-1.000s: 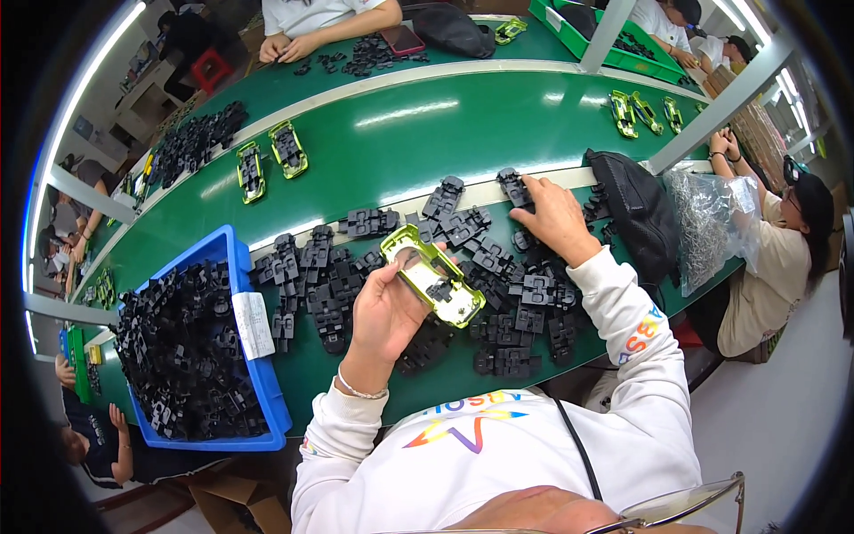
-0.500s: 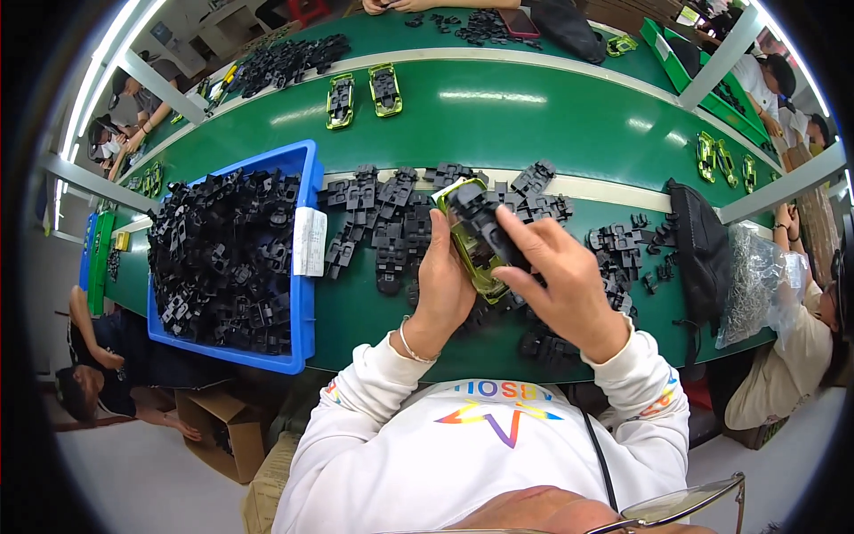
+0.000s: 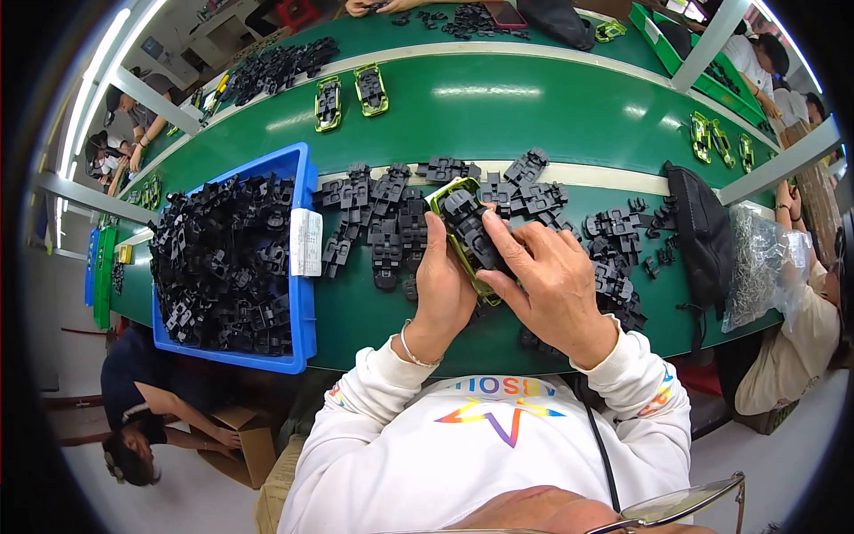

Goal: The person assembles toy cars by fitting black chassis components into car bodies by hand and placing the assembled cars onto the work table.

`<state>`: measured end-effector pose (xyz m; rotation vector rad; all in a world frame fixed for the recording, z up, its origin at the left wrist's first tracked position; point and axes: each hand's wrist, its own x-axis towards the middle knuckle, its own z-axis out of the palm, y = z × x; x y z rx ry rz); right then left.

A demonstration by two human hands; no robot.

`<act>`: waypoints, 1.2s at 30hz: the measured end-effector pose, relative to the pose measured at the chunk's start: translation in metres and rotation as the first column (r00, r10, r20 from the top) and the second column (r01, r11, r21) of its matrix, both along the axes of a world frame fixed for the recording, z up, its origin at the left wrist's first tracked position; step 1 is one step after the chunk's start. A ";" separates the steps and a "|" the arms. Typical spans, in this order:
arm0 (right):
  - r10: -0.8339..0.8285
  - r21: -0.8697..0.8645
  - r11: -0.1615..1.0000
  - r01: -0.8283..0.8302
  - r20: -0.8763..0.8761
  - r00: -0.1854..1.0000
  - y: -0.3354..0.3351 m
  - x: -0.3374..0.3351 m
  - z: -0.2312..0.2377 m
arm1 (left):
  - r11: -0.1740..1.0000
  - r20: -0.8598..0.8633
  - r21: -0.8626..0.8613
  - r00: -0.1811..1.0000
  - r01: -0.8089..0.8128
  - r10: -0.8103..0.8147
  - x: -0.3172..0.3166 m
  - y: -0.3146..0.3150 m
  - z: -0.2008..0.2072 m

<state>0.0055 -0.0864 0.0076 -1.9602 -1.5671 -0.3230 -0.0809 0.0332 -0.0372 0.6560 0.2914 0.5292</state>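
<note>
My left hand (image 3: 447, 289) grips a yellow-green toy car body shell (image 3: 486, 292) from its left side, tilted above the table with its hollow inside facing up. A black plastic interior piece (image 3: 464, 216) lies in the shell. My right hand (image 3: 559, 274) is on the right side of the car, thumb and fingers pressing on the black piece; its lower part is hidden by that hand. Behind and beside my hands, loose black interior pieces (image 3: 388, 240) lie spread on the green table.
A blue bin (image 3: 304, 329) heaped with black pieces stands at left. Two green car shells (image 3: 371, 90) rest across the far strip. On the right are a black bag (image 3: 698, 240) and a clear bag (image 3: 756, 267) of small metal parts. A co-worker (image 3: 142, 392) reaches into a cardboard box (image 3: 258, 454).
The black piece now sits lower and flatter in the shell, and my right fingers have moved down onto it. At lower left, the co-worker has bent further over the cardboard box.
</note>
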 end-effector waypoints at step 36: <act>0.181 -0.271 0.933 -0.237 -0.216 0.960 0.010 0.023 0.020 | 0.990 -0.013 0.134 0.999 0.042 -0.040 -0.005 0.016 -0.013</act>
